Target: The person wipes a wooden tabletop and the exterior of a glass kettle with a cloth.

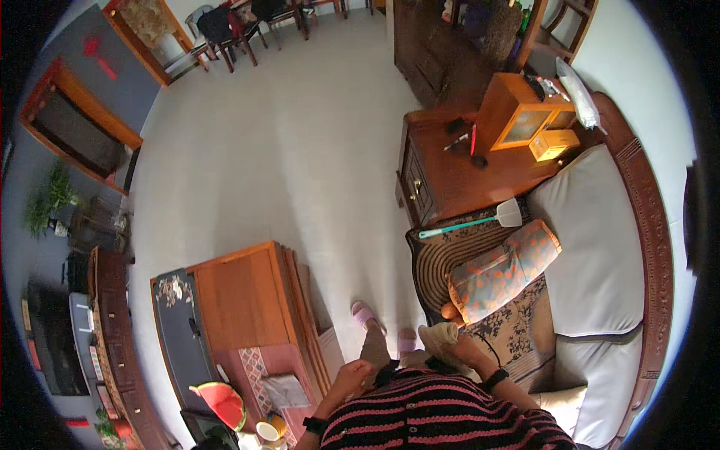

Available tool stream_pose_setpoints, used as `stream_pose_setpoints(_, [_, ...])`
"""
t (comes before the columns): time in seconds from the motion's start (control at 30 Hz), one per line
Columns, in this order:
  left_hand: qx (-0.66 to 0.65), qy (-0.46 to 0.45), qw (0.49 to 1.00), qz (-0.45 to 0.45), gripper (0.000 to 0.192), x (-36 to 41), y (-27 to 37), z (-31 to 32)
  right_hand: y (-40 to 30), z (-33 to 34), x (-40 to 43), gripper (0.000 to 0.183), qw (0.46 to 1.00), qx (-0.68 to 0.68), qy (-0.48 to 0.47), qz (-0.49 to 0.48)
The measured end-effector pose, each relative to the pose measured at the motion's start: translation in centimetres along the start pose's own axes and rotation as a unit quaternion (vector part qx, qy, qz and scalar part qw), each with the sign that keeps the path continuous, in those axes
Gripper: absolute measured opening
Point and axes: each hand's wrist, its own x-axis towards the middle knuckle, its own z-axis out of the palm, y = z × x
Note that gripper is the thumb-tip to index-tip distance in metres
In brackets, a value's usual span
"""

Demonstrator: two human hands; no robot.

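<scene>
My right hand (466, 350) is shut on a cream-coloured cloth (441, 336), which looks folded or rolled, just in front of my body beside the sofa. Close beyond the cloth lies a patterned bolster-like cushion (503, 270) in grey and orange on the sofa seat mat (433, 275). Near my waist on the left, my left hand (353, 378) has its fingers curled in, and nothing shows in them. A wooden coffee table (242, 304) stands to its left. On it lie a grey cloth (286, 391) and a red watermelon-shaped item (222, 404).
A fly swatter (461, 226) rests on the sofa mat. Behind it stands a wooden side cabinet (450, 180) with a small glazed cabinet (520, 112) on top. Grey back cushions (596, 247) line the sofa. Chairs (228, 36) stand far off across the tiled floor (270, 146).
</scene>
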Motion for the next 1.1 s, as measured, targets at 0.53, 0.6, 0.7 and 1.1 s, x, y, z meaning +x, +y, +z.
stream_pose_setpoints(0.53, [-0.084,-0.041,0.994,-0.052,0.026,5.2,11.4,-13.3,-8.5,0.8,7.6,0.036,0.995,0.081,0.059,0.007])
stream_pose_setpoints(0.6, [-0.145,-0.082,0.986,-0.019,0.023,5.5,12.2,-14.1,-10.4,-0.8,7.7,0.044,0.996,0.073,0.059,-0.004])
stream_pose_setpoints(0.7, [-0.085,-0.086,0.993,-0.007,0.022,6.6,14.5,-13.9,-9.9,-1.0,9.3,0.042,0.979,0.13,0.129,-0.085])
stream_pose_setpoints(1.1, [-0.049,-0.068,0.996,-0.003,0.018,15.2,16.0,-15.3,-15.6,-12.8,17.8,0.037,0.991,0.057,0.12,-0.008])
